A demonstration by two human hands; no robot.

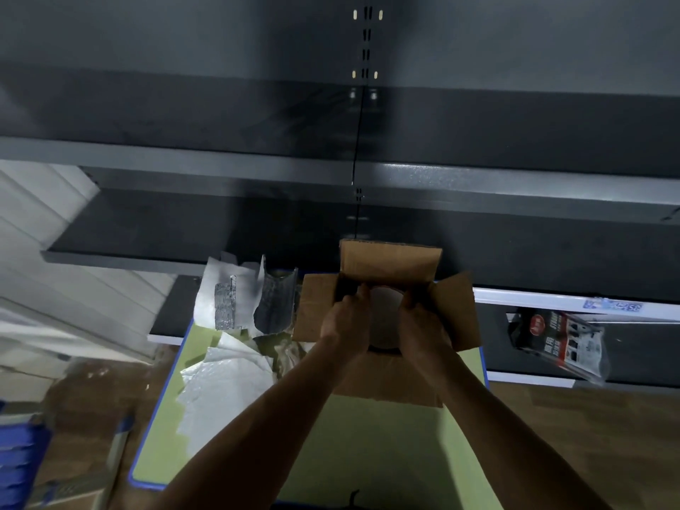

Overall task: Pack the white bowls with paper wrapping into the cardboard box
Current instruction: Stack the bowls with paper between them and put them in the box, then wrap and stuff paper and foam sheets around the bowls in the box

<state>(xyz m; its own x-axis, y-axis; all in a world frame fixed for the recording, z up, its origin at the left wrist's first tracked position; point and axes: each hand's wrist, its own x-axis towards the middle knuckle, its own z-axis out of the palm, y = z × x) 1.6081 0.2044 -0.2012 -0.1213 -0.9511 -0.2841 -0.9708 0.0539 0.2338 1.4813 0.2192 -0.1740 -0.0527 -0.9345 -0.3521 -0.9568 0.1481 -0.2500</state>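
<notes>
Head view, single frame, some motion blur. Left hand (346,322) and right hand (423,327) grip one white bowl (384,311) between them, on opposite sides of the rim, fingers curled over its edge. Bowl sits in the mouth of the cardboard box (390,261), partly below the flaps; how deep it sits is hidden. Cannot tell whether paper is round it: the surface reads smooth and pale.

Judgement: step in hand is lowering the bowl in. To do it well:
- Hold it level, with both hands descending together.
- Let go only once it bears on the bottom.
- Mind the knuckles on the side flaps, which lean outward and leave little room.

Crumpled paper sheets (228,384) lie just left of the box on the green table (368,454); some could serve as padding around the bowl. Dark shelving (220,171) stands behind. A hanging packet (559,340) is well apart to the right.
</notes>
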